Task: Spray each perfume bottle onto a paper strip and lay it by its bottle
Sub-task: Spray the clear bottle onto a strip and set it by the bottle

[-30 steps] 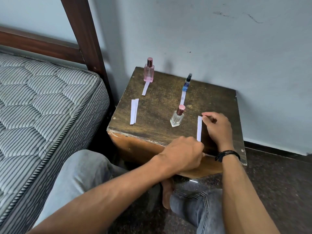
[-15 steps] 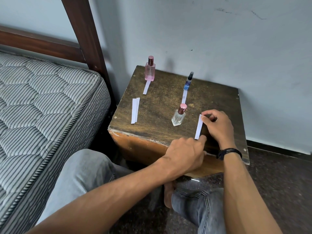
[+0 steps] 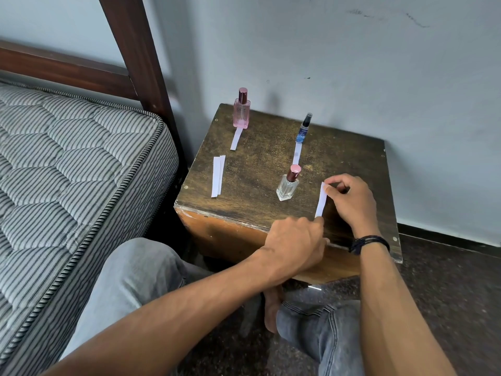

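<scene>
Both hands on one paper strip (image 3: 321, 200): right hand (image 3: 352, 202) pinches its far end, left hand (image 3: 295, 244) nips the near end, just right of the clear bottle (image 3: 288, 185) on the bench (image 3: 260, 169). It looks featherlight and floppy, so end pinches suit it; squeeze harder and it likely creases.

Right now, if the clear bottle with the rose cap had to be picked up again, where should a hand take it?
Grip the clear bottle by its glass body, below the cap, coming from its left. It stands upright, and the right hand and the held paper strip crowd its right side.
</scene>
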A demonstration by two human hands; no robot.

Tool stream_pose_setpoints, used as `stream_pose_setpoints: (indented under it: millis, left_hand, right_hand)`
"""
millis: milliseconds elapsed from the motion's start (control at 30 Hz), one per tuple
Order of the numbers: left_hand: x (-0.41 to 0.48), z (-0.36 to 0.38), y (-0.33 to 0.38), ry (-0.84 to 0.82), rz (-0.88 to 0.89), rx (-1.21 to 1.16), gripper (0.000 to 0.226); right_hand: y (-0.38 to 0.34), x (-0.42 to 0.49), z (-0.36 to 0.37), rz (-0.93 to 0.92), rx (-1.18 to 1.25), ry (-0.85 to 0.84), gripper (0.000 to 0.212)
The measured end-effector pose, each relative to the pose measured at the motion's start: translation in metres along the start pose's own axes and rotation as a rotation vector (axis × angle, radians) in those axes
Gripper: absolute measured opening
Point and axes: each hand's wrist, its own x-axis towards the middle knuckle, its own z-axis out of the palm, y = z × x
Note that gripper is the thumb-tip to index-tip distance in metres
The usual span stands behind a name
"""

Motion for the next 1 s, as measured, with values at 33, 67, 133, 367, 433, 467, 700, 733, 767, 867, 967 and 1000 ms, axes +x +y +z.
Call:
stream_pose_setpoints:
  millis: [33,67,133,367,433,467,700,733,767,867,967,1000]
  left_hand:
    - [0.0004,-0.0005,-0.0001,-0.005,-0.001,0.005,0.04]
    - [0.0008,-0.0008,-0.0003,-0.006,-0.002,0.01,0.039]
    - [0.0008,-0.0011,-0.0006,-0.005,-0.001,0.014,0.038]
    - [0.001,-0.0019,-0.0002,-0.022,0.0,-0.018,0.037]
    - [0.0014,-0.002,-0.0008,-0.03,-0.004,-0.025,0.037]
    - [0.0016,-0.002,-0.0012,-0.033,-0.006,-0.027,0.038]
    - [0.0025,-0.0031,-0.0013,-0.064,-0.016,-0.025,0.042]
    - [0.0024,-0.0033,-0.0013,-0.067,-0.016,-0.026,0.042]
    - [0.0024,-0.0035,-0.0013,-0.069,-0.016,-0.027,0.042]
    - [0.0027,-0.0045,-0.0019,-0.073,-0.02,-0.031,0.042]
    - [0.0031,-0.0058,-0.0023,-0.085,-0.029,-0.035,0.044]
    - [0.0034,-0.0063,-0.0026,-0.09,-0.032,-0.036,0.044]
  right_hand:
    - [0.0002,0.0003,0.0001,0.002,0.003,0.0,0.005]
    - [0.0004,0.0006,0.0001,0.004,0.006,0.0,0.006]
    - [0.0002,0.0008,0.0002,0.001,0.008,0.005,0.01]
    - [-0.0021,-0.0001,0.001,-0.015,-0.04,0.018,0.005]
    - [-0.0032,-0.0002,0.0012,-0.015,-0.05,0.021,0.004]
    - [-0.0035,-0.0003,0.0013,-0.012,-0.052,0.022,0.004]
    - [-0.0045,0.0007,0.0028,0.011,-0.038,0.033,0.006]
    - [-0.0046,0.0008,0.0029,0.013,-0.037,0.032,0.006]
    - [-0.0045,0.0009,0.0028,0.014,-0.035,0.029,0.006]
    - [-0.004,0.0021,0.0019,0.012,0.006,0.02,0.009]
    - [-0.0051,0.003,-0.0006,0.024,0.078,0.003,0.011]
    - [-0.0058,0.0031,-0.0017,0.03,0.102,-0.003,0.011]
